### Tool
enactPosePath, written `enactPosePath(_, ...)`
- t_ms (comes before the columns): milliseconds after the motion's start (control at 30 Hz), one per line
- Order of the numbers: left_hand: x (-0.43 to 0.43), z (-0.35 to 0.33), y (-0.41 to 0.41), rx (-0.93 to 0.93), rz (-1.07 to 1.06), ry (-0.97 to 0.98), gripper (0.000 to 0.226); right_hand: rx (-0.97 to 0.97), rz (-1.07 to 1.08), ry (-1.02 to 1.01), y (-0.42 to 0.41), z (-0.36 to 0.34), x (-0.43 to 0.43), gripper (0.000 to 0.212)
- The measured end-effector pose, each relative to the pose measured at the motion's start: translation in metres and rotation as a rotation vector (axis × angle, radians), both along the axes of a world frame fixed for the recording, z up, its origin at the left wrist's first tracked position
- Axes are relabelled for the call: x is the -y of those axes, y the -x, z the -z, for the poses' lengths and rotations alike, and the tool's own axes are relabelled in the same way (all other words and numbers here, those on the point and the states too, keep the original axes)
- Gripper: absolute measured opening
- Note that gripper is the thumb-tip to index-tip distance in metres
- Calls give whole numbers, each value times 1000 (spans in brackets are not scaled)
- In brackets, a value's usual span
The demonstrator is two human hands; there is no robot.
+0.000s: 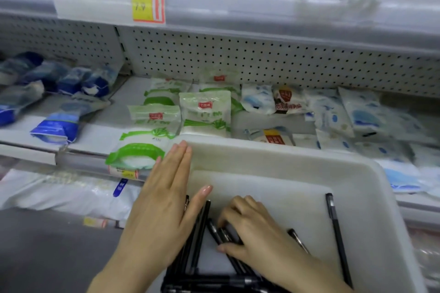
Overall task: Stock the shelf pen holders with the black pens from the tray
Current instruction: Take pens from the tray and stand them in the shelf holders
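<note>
My right hand, the nearer, curls round several black pens on the tray floor. They point away from me, slanting left. My left hand lies flat against the left wall, holding nothing. No pen holder is visible.

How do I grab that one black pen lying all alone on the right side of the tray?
Pinch the lone black pen around the middle of its barrel, coming straight down from above. It lies flat on the floor of the tray, close along the right wall and apart from the other black pens. A sideways reach looks blocked there, so put your thumb on its open left side.
</note>
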State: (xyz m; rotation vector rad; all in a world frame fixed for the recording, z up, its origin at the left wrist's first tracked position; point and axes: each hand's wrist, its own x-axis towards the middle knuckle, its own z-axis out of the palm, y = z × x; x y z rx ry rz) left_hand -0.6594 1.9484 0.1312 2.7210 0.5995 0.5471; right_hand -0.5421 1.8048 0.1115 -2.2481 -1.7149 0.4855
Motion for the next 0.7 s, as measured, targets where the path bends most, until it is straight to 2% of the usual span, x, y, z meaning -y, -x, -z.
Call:
enactPosePath(400, 3, 0, 1, -15, -6, -57, 72, -83, -43, 4, 4, -3, 8, 20)
enactPosePath(567, 4, 0, 2, -27, -12, -85, 71, -66, -60, 19, 4, 0, 9, 22)
enactPosePath(700, 5, -1, 3, -28, -14, -99, 71, -70, -44, 17, 3, 3, 9, 33)
